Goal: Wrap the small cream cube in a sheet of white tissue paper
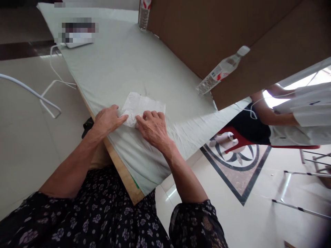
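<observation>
A thin white sheet, looking like a paper tissue, lies creased and flat on the pale green cloth of the table. At its left edge is my left hand, thumb stretched onto the sheet and apart from the forefinger. My right hand rests on the sheet's near edge with its fingers bent, thumb and forefinger gripping the paper there. The undersides of the right fingers are hidden from view.
A brown cardboard panel stands along the right side. One water bottle leans by it; another bottle stands farther back. A blurred white device with a cable sits far left. Another person's arm is at right.
</observation>
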### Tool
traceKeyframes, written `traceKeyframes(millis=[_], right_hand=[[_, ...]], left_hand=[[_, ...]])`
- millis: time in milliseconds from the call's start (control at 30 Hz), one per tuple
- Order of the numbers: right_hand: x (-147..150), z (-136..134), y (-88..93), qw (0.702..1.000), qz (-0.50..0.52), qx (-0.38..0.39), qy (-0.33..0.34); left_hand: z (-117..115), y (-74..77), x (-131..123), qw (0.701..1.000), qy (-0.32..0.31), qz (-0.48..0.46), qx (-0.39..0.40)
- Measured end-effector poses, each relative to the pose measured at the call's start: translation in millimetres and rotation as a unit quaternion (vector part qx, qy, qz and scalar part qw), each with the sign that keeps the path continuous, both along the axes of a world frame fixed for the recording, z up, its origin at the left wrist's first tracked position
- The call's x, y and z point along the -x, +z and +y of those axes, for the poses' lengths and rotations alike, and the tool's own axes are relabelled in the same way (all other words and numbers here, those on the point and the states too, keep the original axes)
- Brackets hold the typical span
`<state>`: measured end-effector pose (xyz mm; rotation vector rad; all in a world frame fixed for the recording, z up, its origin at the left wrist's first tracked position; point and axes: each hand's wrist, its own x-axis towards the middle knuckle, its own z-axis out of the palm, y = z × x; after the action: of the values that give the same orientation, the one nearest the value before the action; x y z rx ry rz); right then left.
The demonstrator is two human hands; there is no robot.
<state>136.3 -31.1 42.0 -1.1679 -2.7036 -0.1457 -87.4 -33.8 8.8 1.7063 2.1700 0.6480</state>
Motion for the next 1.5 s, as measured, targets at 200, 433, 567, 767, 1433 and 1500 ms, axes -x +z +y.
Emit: traceKeyframes(millis=[200, 433, 567, 767, 1433, 1500], right_hand=[[1, 6, 4.7, 0.999, -0.034, 0.003, 0.009], [2, 5, 12.3, 0.998, -0.064, 0.020, 0.007], [2, 6, 12.3, 0.998, -0.065, 0.021, 0.012], [2, 7, 11.8, 0.998, -0.061, 0.021, 0.015], [3, 9, 13.9, 0.997, -0.063, 0.024, 0.026], [3, 9, 15.4, 0.997, -0.064, 0.024, 0.024]], left_hand=[[9, 5.2, -3, 0.997, -0.016, -0.073, 0.035], [-1, 24.9, -18, 0.965, 0.028, -0.256, 0.056], [-8, 31.0, -27, 0.936, 0.069, -0.337, 0.079], [-14, 27.4, -33, 0.908, 0.145, -0.391, 0.027], [-13, 34.4, -35, 0.932, 0.059, -0.356, 0.044], [-12, 34.0, -38, 0.941, 0.051, -0.335, 0.006]])
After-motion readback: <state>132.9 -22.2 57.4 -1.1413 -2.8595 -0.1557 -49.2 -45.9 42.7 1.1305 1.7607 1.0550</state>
